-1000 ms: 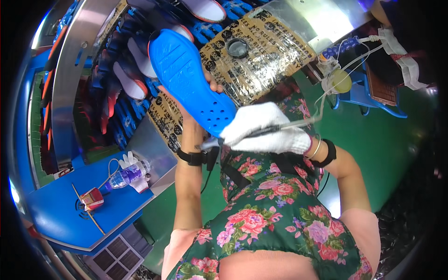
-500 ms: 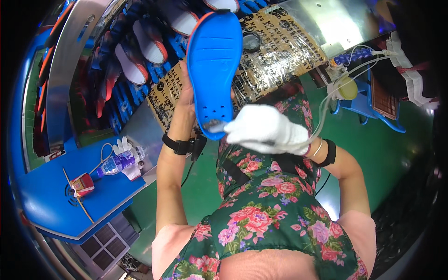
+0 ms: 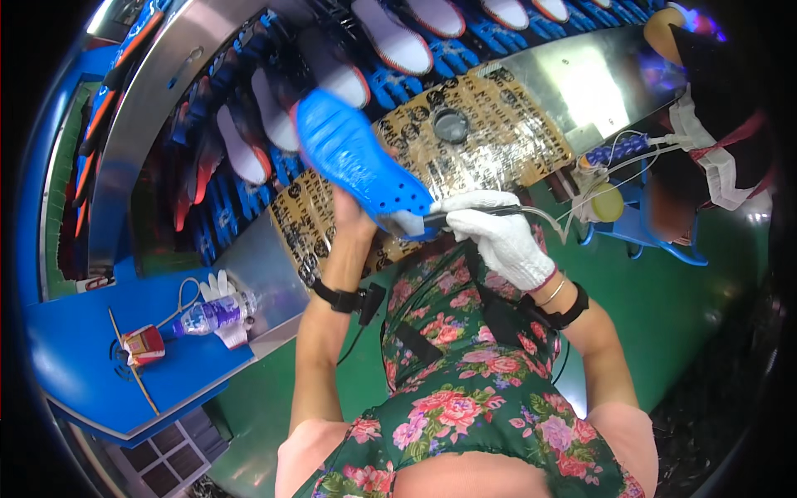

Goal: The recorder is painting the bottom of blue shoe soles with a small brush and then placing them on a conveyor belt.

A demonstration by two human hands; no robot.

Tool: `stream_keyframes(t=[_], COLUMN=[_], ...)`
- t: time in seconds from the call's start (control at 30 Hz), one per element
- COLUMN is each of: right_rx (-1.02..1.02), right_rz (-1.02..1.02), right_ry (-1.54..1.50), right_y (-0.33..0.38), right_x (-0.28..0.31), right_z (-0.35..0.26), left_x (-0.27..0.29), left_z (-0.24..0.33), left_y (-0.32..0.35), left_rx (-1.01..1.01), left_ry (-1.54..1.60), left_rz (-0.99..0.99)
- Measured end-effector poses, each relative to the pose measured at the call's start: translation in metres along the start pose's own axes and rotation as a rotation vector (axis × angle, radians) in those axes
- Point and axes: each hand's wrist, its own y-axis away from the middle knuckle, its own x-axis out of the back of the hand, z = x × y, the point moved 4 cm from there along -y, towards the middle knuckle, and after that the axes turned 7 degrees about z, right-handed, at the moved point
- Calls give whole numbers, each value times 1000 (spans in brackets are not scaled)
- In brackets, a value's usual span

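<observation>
My left hand (image 3: 352, 214) is bare and holds up a blue shoe sole (image 3: 353, 145) from beneath. Most of its fingers are hidden behind the sole, which has grooves at the wide end and several small holes near the heel. In a white knit glove, my right hand (image 3: 498, 241) grips a slim dark-handled tool (image 3: 477, 212), perhaps a brush. The tool's tip meets the sole's heel end, where a greyish wet-looking patch (image 3: 405, 222) shows. A thin clear tube (image 3: 544, 219) runs up to the gloved hand.
Beyond my hands, brown printed tape covers a board (image 3: 490, 149) bearing a round dark dish (image 3: 451, 124). Shoe uppers (image 3: 394, 41) with white bottoms hang along a blue rack. Left, a blue table (image 3: 75, 349) holds a bottle (image 3: 212, 314) and gloves. At right stands a yellowish cup (image 3: 608, 203).
The sole has tilted, its wide end swinging left and downward. My right hand has turned and moved slightly right, so the tool's handle now shows. The whole view has shifted a little.
</observation>
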Motion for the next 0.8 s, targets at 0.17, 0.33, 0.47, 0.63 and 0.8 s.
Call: stream_keyframes(t=[0.17, 0.33, 0.47, 0.63, 0.8], right_rx=[-32, -94, -12, 325, 844], right_rz=[107, 137, 90, 9, -81], right_ry=[-174, -223, -100, 236, 725], right_y=[-8, -15, -20, -15, -5], right_x=[7, 8, -6, -27, -53], right_z=[18, 37, 26, -26, -80], left_x=[3, -10, -11, -43, -73], left_z=[16, -4, -39, -65, -75], left_y=[44, 117, 119, 110, 106], left_rx=[-100, 90, 313, 231, 280], left_ry=[559, 219, 482, 488, 600], left_rz=[141, -59, -55, -83, -139])
